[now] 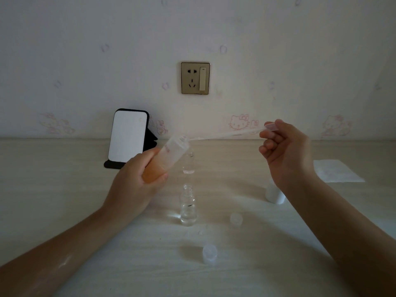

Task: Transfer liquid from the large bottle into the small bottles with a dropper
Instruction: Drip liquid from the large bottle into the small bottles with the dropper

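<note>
My left hand (141, 179) grips the large translucent bottle (171, 153), lifted off the table and tilted to the right, with orange liquid in its lower part. My right hand (285, 151) pinches the bulb of a clear plastic dropper (227, 135). The dropper lies nearly level, and its tip is at the bottle's open mouth. Two small clear bottles stand open on the table below: the far small bottle (189, 166) just right of the large one, the near small bottle (188, 207) in front of it.
A phone on a black stand (128, 139) leans at the back left. A white cap (275, 195) stands under my right wrist. Two small translucent caps (236, 219) (210, 256) lie near the front. A white tissue (336, 170) lies at the right.
</note>
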